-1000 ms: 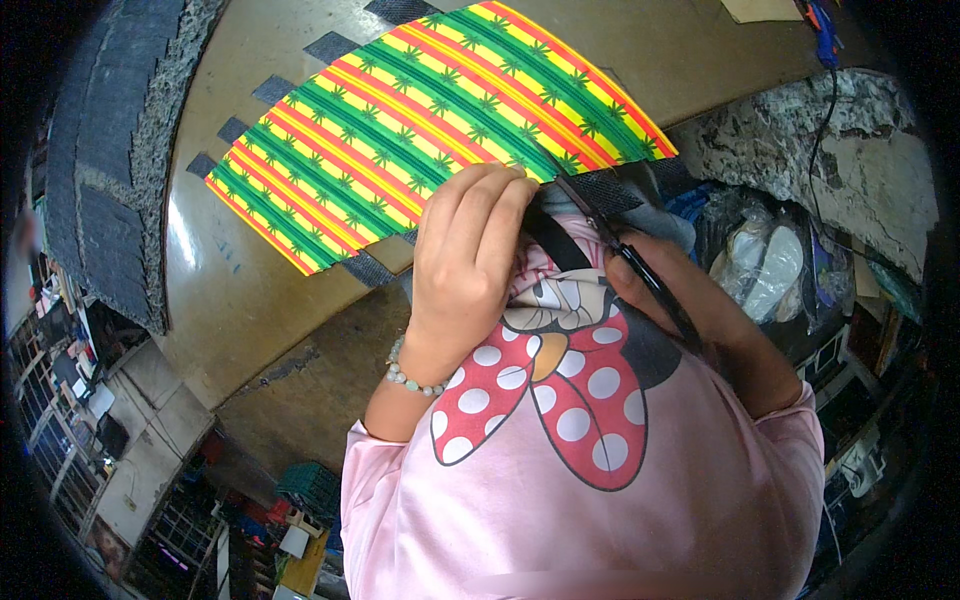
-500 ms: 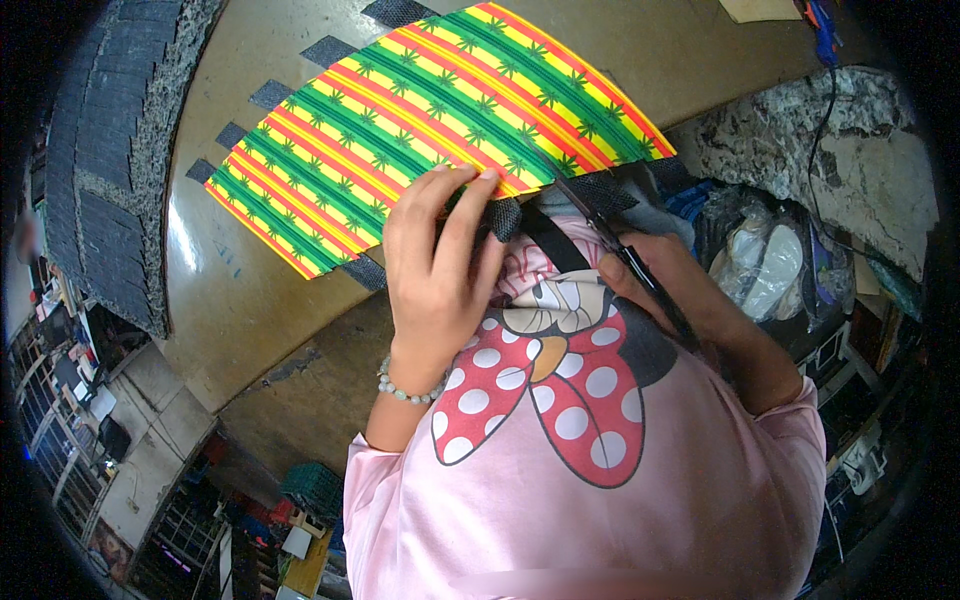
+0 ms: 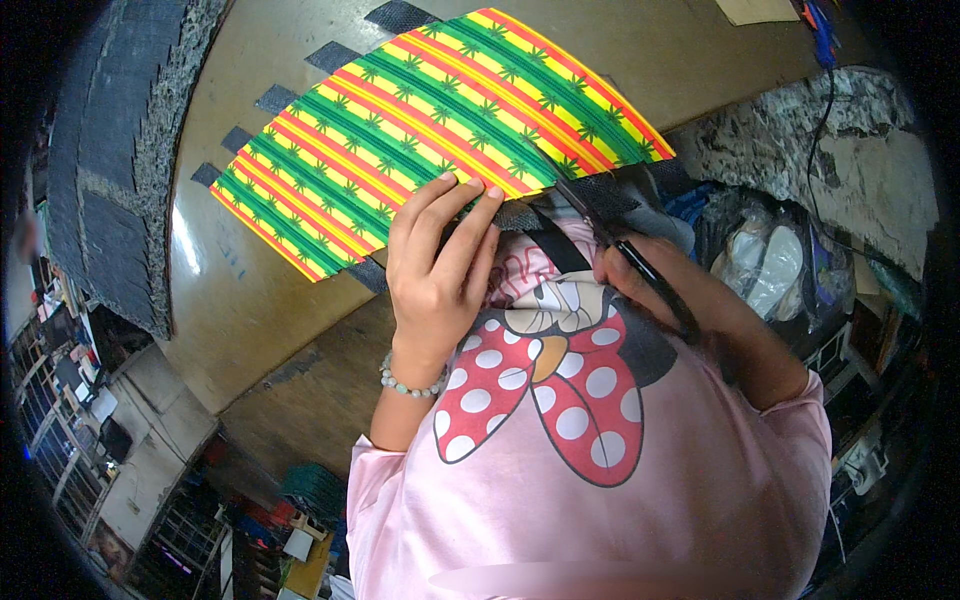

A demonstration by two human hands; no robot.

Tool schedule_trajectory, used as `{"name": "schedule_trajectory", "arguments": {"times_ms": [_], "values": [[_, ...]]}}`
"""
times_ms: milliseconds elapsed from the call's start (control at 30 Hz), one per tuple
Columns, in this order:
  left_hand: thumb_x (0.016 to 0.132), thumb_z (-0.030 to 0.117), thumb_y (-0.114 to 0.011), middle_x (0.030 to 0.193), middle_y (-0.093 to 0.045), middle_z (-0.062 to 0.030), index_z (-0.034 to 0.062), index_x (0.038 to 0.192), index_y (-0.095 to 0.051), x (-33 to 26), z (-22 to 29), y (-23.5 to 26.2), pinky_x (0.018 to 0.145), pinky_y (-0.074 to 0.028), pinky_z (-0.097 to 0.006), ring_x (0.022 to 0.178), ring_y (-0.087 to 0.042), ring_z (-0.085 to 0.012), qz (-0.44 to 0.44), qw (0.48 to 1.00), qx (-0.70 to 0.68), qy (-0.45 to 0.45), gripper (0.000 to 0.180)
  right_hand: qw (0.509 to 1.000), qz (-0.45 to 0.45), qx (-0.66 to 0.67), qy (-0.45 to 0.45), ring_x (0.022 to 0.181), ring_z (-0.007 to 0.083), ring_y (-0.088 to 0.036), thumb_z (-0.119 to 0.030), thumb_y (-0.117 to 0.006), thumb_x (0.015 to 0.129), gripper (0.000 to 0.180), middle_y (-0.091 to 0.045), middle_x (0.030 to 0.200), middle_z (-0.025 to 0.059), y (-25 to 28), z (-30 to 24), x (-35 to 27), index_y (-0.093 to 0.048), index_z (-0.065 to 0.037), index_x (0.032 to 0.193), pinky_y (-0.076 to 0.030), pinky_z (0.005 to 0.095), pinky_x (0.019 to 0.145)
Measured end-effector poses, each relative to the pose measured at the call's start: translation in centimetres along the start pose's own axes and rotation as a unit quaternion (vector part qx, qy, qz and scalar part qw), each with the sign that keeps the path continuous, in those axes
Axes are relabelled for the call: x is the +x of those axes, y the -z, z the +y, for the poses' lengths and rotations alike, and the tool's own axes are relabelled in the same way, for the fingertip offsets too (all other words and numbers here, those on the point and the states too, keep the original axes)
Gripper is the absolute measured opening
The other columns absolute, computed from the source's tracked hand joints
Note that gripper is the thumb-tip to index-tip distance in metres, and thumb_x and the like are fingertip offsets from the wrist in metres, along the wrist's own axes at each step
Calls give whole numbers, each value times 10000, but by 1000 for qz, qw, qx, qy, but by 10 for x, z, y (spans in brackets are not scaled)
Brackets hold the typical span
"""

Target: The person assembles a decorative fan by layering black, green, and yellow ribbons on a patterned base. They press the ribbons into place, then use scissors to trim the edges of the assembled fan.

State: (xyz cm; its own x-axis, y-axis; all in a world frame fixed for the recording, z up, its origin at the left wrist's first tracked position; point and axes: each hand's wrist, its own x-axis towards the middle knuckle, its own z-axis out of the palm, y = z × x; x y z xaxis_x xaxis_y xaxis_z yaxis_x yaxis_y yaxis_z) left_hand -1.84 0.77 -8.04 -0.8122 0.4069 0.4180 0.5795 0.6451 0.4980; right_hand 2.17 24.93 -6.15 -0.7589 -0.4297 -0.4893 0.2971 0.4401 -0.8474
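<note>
A fan-shaped sheet (image 3: 430,115) striped in red, yellow and green with leaf prints lies at the near edge of the table. The fingers of my left hand (image 3: 435,265) rest on its near edge; the thumb is mostly hidden under that edge. My right hand (image 3: 645,265) grips black-handled scissors (image 3: 660,290), whose blades reach the sheet's near edge, right of my left hand. One blade lies over the print. Black mesh pieces (image 3: 333,57) stick out from beneath the sheet along its far and left sides, and more show at the near edge.
The brown tabletop (image 3: 230,300) spreads around the sheet. A stack of dark, rough-edged material (image 3: 110,150) stands on the left. At right lie clear plastic bags with pale soles (image 3: 775,270) and a worn, flaking surface (image 3: 860,160). A blue tool with a cord (image 3: 822,40) is at the far right.
The striped sheet has shifted slightly to the right and nearer, with my left hand on it. The scissors' handles have tilted a little in my right hand.
</note>
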Motion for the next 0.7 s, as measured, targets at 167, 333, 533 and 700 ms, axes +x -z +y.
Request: {"name": "schedule_trajectory", "arguments": {"times_ms": [167, 333, 533, 700], "values": [[727, -4, -737, 1057, -669, -100, 41, 1057, -721, 1, 0, 0, 878, -509, -396, 1044, -616, -307, 0, 1000, -1, 5, 333, 1000, 17, 14, 6, 835, 378, -650, -484, -389, 1032, 552, -649, 872, 241, 0, -4, 1, -600, 26, 1059, -495, 435, 767], [718, -11, -739, 1059, -670, -99, 42, 1054, -722, 1, 2, -1, 877, -510, -397, 1048, -618, -309, 6, 1000, -4, 13, 341, 999, -4, 0, -48, 776, 365, -666, -540, -405, 1009, 623, -656, 784, 224, 0, -2, 4, -647, 29, 938, -498, 433, 725], [708, -23, -738, 1064, -669, -103, 39, 1056, -720, -1, 2, -3, 878, -512, -402, 1048, -621, -314, 12, 1000, -6, 13, 354, 998, 45, -9, -35, 694, 345, -673, -582, -466, 969, 661, -648, 697, 219, -7, 7, 7, -663, 29, 813, -496, 432, 653], [708, -28, -736, 1065, -669, -105, 36, 1055, -719, -1, 3, -3, 877, -513, -402, 1047, -621, -314, 12, 1000, 0, 13, 353, 998, 54, -24, -30, 680, 354, -661, -559, -465, 977, 643, -641, 695, 223, -7, 7, 6, -655, 32, 810, -492, 432, 650]]}}
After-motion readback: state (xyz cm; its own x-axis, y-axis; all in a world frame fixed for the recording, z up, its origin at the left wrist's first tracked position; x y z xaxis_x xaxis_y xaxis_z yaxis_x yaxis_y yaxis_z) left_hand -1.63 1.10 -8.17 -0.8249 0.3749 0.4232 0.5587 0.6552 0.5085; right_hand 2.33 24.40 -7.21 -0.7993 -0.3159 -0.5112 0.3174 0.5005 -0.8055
